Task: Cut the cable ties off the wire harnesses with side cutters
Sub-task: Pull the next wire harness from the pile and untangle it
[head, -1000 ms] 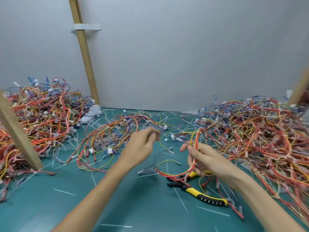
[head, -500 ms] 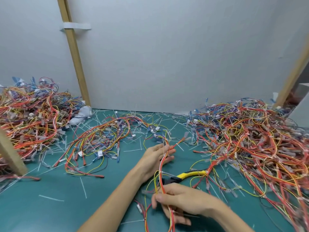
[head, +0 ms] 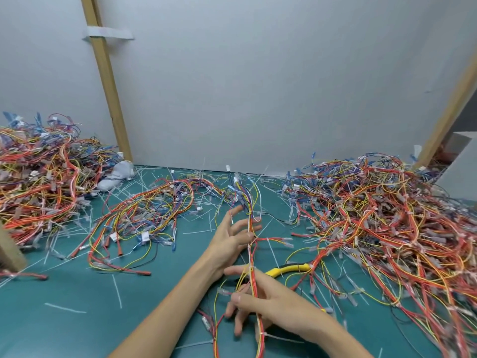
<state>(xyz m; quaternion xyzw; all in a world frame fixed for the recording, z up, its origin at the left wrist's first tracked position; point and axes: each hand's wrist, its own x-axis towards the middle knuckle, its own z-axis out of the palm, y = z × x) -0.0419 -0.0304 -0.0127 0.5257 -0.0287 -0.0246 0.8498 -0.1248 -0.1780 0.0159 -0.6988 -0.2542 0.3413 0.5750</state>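
Harness (head: pixel 254 257): long thin bundle, mostly red and yellow wires, ran from upper centre of the mat down to the bottom edge, centre frame. A white tie (head: pixel 262 334) was on it near the bottom edge.

L hand (head: pixel 232 239): centre frame, fingers spread and straight, tips against the harness; nothing pinched.

R hand (head: pixel 268 301): lower centre, just below the L hand. Harness crossed it between the top digit and the rest; lower fingers loosely splayed. Whether it was actually clamping the bundle: can't tell.

Cutters (head: pixel 289 270): yellow handles, flat on the mat just right of the R hand's top digit, in neither hand. Jaw end hidden behind hand and wires.

Mat (head: pixel 77 319): green, strewn w/ white tie offcuts (head: pixel 117 290).

Loose bunch (head: pixel 154 208): centre left, spread on the mat, apart from the held harness.

L pile (head: pixel 38 182): heaped at left edge. R pile (head: pixel 387 215): bigger, filled right side from wall to near edge, its strands lying over the cutter handles.

Wall (head: pixel 258 86): grey, behind the mat. Wood batten (head: pixel 103 73) leaned upper left, w/ grey tape across it; second batten (head: pixel 449 112) at upper right.
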